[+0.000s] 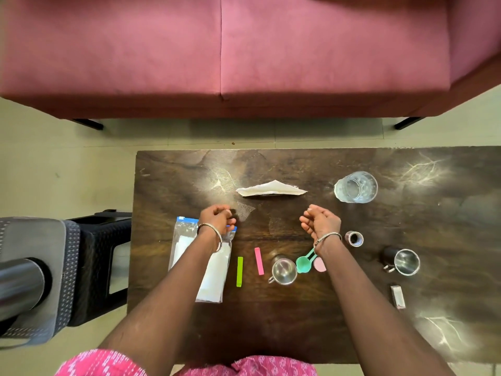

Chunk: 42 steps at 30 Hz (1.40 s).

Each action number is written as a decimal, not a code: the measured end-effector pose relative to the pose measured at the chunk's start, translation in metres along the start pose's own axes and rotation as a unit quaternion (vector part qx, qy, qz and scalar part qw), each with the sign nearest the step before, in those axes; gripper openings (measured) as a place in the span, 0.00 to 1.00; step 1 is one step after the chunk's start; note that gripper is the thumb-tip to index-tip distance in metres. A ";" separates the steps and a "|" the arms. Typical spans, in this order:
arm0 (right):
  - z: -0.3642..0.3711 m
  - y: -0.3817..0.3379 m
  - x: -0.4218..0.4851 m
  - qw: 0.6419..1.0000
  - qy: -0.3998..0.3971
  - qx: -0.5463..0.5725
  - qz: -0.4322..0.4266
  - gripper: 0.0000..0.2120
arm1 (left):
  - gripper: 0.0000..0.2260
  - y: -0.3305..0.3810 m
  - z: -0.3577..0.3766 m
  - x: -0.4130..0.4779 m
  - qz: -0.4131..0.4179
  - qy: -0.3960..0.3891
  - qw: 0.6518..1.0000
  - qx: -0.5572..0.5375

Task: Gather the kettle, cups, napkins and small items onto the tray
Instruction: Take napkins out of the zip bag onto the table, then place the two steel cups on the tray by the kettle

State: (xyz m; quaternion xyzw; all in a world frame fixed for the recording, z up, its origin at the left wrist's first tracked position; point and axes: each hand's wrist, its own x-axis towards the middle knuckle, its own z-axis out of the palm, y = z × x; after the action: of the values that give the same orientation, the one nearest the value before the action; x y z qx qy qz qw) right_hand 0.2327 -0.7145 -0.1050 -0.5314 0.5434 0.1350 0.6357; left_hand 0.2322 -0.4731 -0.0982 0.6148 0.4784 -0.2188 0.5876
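My left hand (218,217) hovers over the dark wooden table (298,321) with fingers curled in, holding nothing. My right hand (320,219) is loosely curled, palm up, also with nothing in it. A folded white napkin (271,189) lies just beyond both hands. Under my left forearm lies a clear zip bag of white napkins (214,278). A small steel cup (283,271) stands between my arms, a second steel cup (406,262) at right. Green and pink spoons (305,263) lie under my right wrist. A glass tumbler (355,186) stands far right. No tray or kettle shows.
A green stick (239,271) and a pink stick (259,261) lie on the table. A tape roll (354,238) and a small white packet (397,297) sit at right. A black stool (103,267) with a grey item stands left. A maroon sofa (217,50) faces the table.
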 end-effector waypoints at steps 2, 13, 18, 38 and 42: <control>-0.008 0.012 -0.020 1.000 -0.007 -0.015 -0.003 0.06 | 0.07 -0.012 -0.014 -0.014 0.002 0.006 1.000 0.025; -0.070 0.092 -0.128 0.987 -0.001 -0.129 -0.094 0.07 | 0.07 -0.087 -0.052 -0.103 0.062 -0.032 0.976 0.207; -0.119 0.130 -0.153 0.975 0.044 -0.180 -0.123 0.08 | 0.07 -0.113 -0.043 -0.127 0.153 -0.101 0.917 0.354; -0.272 0.035 -0.052 0.953 0.030 -0.229 -0.197 0.10 | 0.40 -0.131 0.098 -0.127 0.194 -0.041 0.764 0.614; -0.297 0.005 -0.019 0.928 0.077 -0.287 -0.226 0.07 | 0.31 -0.137 0.106 -0.121 0.180 0.003 0.767 0.616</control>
State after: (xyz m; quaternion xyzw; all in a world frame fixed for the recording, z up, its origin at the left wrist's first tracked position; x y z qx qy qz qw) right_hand 0.0592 -0.9490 -0.0452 -0.8087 0.3944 0.0969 0.4255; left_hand 0.0935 -0.6317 -0.0909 0.9200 0.1234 -0.3554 0.1102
